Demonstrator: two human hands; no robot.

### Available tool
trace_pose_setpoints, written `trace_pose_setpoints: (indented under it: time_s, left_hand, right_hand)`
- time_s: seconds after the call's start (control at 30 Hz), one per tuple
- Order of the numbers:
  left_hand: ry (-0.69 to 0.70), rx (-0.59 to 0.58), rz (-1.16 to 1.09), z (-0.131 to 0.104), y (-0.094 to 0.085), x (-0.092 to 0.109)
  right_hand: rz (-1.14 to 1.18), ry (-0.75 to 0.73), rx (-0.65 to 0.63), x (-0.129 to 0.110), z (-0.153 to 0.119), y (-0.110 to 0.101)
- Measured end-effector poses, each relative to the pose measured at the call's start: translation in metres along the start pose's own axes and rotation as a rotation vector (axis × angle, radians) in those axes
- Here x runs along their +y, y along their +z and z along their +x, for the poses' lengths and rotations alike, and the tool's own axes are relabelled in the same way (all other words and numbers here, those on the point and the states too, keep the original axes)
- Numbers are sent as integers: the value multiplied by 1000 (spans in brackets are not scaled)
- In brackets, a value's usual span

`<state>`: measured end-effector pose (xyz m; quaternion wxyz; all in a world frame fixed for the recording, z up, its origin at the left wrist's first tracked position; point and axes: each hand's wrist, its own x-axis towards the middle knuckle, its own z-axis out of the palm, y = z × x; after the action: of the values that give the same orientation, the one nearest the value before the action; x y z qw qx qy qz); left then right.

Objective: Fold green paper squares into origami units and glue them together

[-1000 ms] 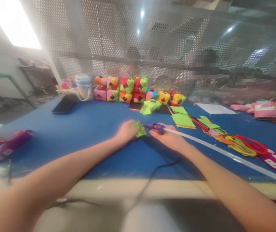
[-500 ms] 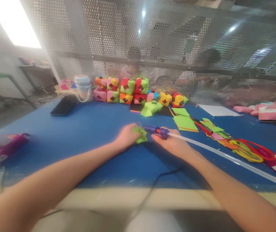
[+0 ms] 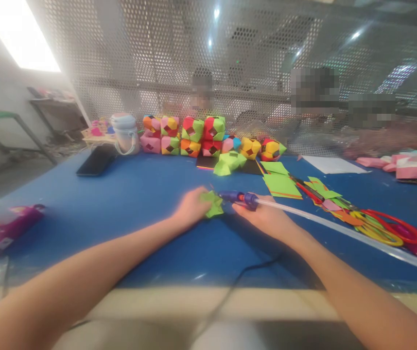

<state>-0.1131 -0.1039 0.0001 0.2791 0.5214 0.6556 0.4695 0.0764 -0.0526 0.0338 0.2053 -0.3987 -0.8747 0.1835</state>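
We have our left hand (image 3: 191,210) closed on a folded green paper piece (image 3: 212,204), pinning it down on the blue table (image 3: 139,194) so it stays put under the nozzle. Our right hand (image 3: 267,217) is wrapped around a glue gun (image 3: 238,197), purple-blue, with the tip aimed left and right at the green paper piece, apparently touching its edge though blur makes that hard to confirm. A clear glue stick (image 3: 339,231) runs out of the back of the gun to the right, lying low over the table, and a dark cord (image 3: 237,274) trails from under the right hand toward the near table edge. Everything else sits relative to the green paper piece: beyond it, a loose green folded module (image 3: 229,163) on a black sheet; farther back, a row of multicoloured paper cubes (image 3: 194,135) stacked against the perforated screen (image 3: 208,58), likely finished ones parked out of the way. Right of the piece, flat green sheets (image 3: 280,183), then scissors with red and yellow handles (image 3: 379,227), kept within reach. Back left, a phone (image 3: 96,160) and a white jar (image 3: 124,132); far left, a magenta pouch (image 3: 8,226).
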Motion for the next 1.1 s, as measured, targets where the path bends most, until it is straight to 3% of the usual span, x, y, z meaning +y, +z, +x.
trace_pose_setpoints:
  time_s: [0.33,0.5,0.7,0.83,0.93,1.0,1.1]
  left_hand:
    - [-27,3,-47,0,1,-2]
    - [-117,36,-124,0,1,0]
    - [-200,1,-343,-5,6,4]
    - [-214,-20,-370,-12,11,5]
    - [-224,-27,-338,-17,14,6]
    - [-212,-33,-304,-19,14,8]
    - [-150,-53,-217,-24,15,11]
  right_hand:
    - [121,-13,-15,0,1,-7]
    - [241,132,26,15,13,-1]
    - [-108,250,-78,28,26,5]
    - [-311,283,-207,19,16,-18]
    - [-477,302,-190,7,-1,-40]
    - [-407,250,-180,0,-12,-46]
    - [-105,70,-142,-9,-20,-38]
